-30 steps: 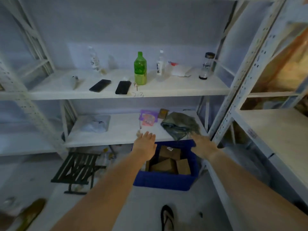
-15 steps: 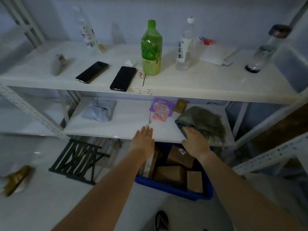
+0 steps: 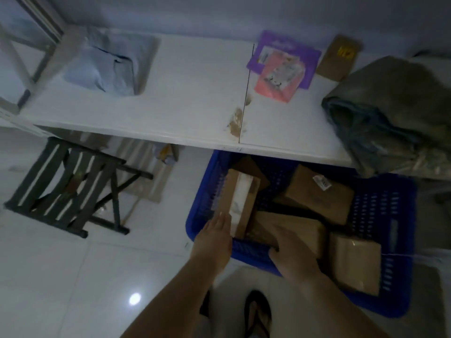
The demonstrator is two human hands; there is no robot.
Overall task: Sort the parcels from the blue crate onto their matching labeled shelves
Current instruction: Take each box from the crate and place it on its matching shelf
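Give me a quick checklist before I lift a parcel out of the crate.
1. Both hands down at the blue crate: ok.
2. Left hand flat against the upright parcel, fingers straight: ok.
3. Right hand on the flat parcel; firm grip: cannot tell.
4. Label on the upright parcel readable: not ok, too blurred.
5. Bare space on the shelf above the crate: ok.
6. Shelf marking legible for matching: cannot tell.
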